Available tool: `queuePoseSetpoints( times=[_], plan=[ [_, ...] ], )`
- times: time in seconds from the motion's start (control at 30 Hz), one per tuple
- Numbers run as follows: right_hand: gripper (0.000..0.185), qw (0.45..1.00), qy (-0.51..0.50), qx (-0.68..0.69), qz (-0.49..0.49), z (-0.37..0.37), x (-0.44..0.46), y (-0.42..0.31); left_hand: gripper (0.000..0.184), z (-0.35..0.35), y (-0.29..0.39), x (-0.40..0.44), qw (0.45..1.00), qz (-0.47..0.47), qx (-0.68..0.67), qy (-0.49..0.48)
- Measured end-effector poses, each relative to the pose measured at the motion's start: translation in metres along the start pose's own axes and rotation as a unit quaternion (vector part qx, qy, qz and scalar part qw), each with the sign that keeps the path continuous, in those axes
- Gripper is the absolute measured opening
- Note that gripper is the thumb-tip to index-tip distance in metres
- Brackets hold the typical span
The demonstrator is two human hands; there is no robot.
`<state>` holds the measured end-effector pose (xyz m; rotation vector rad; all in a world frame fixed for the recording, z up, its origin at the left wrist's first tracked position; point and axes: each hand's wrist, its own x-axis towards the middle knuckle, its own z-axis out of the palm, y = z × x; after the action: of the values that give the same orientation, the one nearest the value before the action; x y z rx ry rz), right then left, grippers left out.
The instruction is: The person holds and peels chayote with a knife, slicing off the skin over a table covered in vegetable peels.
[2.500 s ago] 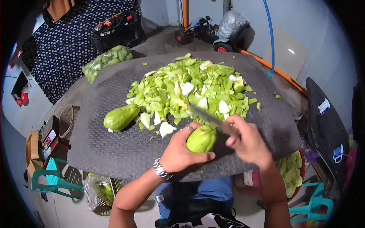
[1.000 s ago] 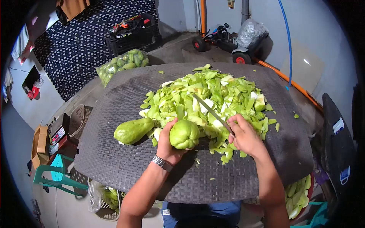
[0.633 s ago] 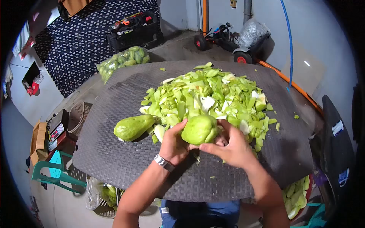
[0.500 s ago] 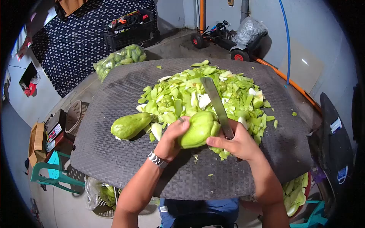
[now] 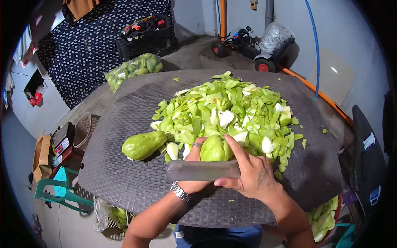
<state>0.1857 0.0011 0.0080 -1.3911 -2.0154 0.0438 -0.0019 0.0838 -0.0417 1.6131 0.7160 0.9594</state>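
A green chayote (image 5: 215, 149) is held upright over the near middle of the dark woven table (image 5: 120, 177). My left hand (image 5: 194, 161) is closed round its left side, partly hidden behind the blade. In my right hand (image 5: 252, 171) is a knife (image 5: 198, 170), its wide blade lying level and pointing left in front of the chayote; the forefinger reaches up to the chayote's right side. Another whole chayote (image 5: 144, 145) lies to the left. Behind both hands spreads a heap of green peelings and pale pieces (image 5: 223, 103).
A bag of chayotes (image 5: 134, 68) stands beyond the table's far left edge. A green chair (image 5: 62, 188), a scale (image 5: 62, 145) and a basket (image 5: 85, 130) are at the left. A red tub of peeled chayotes (image 5: 324, 219) sits below the right edge.
The knife has swung from pointing away, right of the chayote, to lying level across its near side. The chayote has turned more upright in my left hand.
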Motion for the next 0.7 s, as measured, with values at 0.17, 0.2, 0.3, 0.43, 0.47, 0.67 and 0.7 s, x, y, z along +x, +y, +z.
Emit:
queuePoseSetpoints(
  times=[0.17, 0.2, 0.3, 0.43, 0.47, 0.67, 0.7],
  plan=[
    [0.103, 1.000, -0.025, 0.011, 0.008, -0.003, -0.002, 0.005, 0.080, 0.006, 0.027, -0.011, 0.993, -0.017, 0.114, 0.000],
    [0.101, 1.000, -0.016, 0.018, 0.008, -0.001, -0.002, 0.007, 0.082, 0.006, 0.023, -0.013, 0.985, 0.032, 0.168, -0.009],
    [0.096, 0.999, -0.008, 0.046, 0.017, 0.002, -0.003, 0.011, 0.084, 0.018, 0.009, -0.018, 0.985, 0.112, 0.132, -0.003],
    [0.091, 0.994, -0.038, 0.092, 0.054, -0.006, -0.002, 0.006, 0.082, 0.019, 0.026, -0.023, 0.982, 0.100, 0.157, 0.013],
    [0.090, 0.992, -0.041, 0.101, 0.062, -0.008, 0.000, 0.005, 0.082, 0.019, 0.030, -0.023, 0.979, 0.111, 0.172, 0.015],
    [0.070, 0.975, -0.045, 0.170, 0.137, -0.014, 0.005, 0.016, 0.089, 0.018, 0.024, -0.028, 0.956, 0.172, 0.231, -0.053],
    [0.059, 0.962, -0.016, 0.241, 0.130, -0.010, 0.004, 0.023, 0.089, 0.022, 0.022, -0.026, 0.952, 0.202, 0.218, -0.069]
  ],
)
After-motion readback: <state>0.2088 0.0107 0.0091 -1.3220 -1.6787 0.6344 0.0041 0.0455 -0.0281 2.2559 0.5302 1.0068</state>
